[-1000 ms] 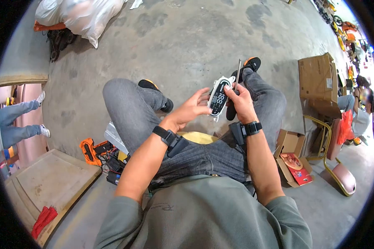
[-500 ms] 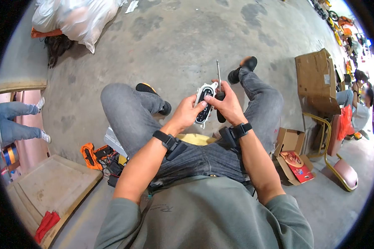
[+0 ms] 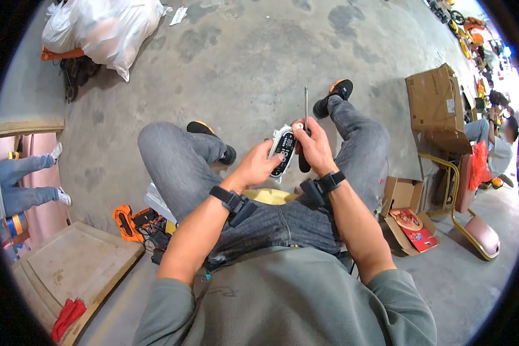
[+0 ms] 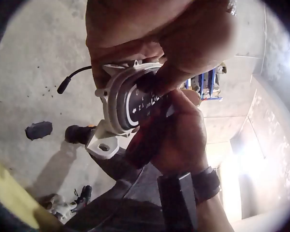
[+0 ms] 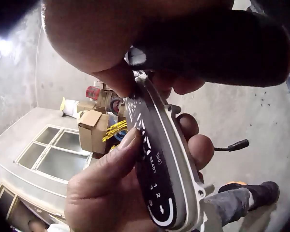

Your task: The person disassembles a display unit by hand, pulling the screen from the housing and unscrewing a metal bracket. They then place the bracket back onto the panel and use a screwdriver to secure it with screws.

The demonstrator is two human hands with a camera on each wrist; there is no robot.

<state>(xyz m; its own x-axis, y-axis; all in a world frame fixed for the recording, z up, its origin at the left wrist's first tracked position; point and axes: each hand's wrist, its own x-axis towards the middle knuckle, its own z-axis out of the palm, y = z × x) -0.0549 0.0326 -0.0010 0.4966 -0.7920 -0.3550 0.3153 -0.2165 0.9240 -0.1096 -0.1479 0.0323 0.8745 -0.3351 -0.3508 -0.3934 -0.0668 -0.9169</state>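
A long oval dashboard display (image 3: pixel 281 157) with a black face, white printed symbols and a pale rim with mounting lugs is held above the lap. My left hand (image 3: pixel 252 166) grips its left side, thumb over the face and fingers behind. In my right hand (image 3: pixel 317 145) is a screwdriver (image 3: pixel 306 104), shaft upward; its black handle (image 5: pixel 227 48) runs along the palm. The right thumb presses on the display's upper end. The word READY shows on the face (image 5: pixel 157 169) in the right wrist view. A short black cable (image 5: pixel 238 145) with a plug hangs from behind the display.
An open cardboard box (image 3: pixel 408 222) with red packaging lies right of my legs, near a yellow-framed chair (image 3: pixel 457 196). A larger carton (image 3: pixel 435 104) stands beyond. Orange and black gear (image 3: pixel 134 224) and a wooden panel (image 3: pixel 75 259) are at left. Another person sits far right.
The left hand, open beside the display a second ago, has closed on its edge. The right thumb has slid from the face to the upper end. Display and screwdriver have shifted left.
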